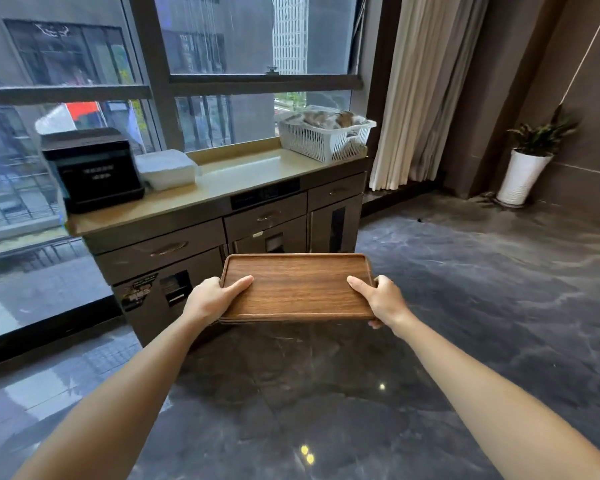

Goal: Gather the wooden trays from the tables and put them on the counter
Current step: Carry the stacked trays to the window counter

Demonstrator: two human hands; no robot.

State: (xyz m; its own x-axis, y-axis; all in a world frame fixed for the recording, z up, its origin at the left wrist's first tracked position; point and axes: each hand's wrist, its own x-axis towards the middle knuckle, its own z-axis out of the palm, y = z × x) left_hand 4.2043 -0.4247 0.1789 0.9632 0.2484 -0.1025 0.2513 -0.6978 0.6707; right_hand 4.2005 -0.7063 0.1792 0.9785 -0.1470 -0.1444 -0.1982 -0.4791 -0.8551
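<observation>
I hold a stack of brown wooden trays (pixel 297 287) level in front of me, in the air above the dark floor. My left hand (pixel 210 297) grips the stack's left end, thumb lying on the top tray. My right hand (pixel 378 299) grips the right end the same way, fingers under the stack. The counter (pixel 243 174), a beige top on a grey cabinet with drawers, stands just beyond the trays under the window. The trays are lower than the counter top and short of its front edge.
On the counter stand a black box-shaped appliance (pixel 90 169) at the left, a white lidded container (pixel 167 168) beside it and a white basket (pixel 326 133) at the right. Curtains (pixel 420 91) hang to the right; a potted plant (pixel 530 157) stands in the far corner.
</observation>
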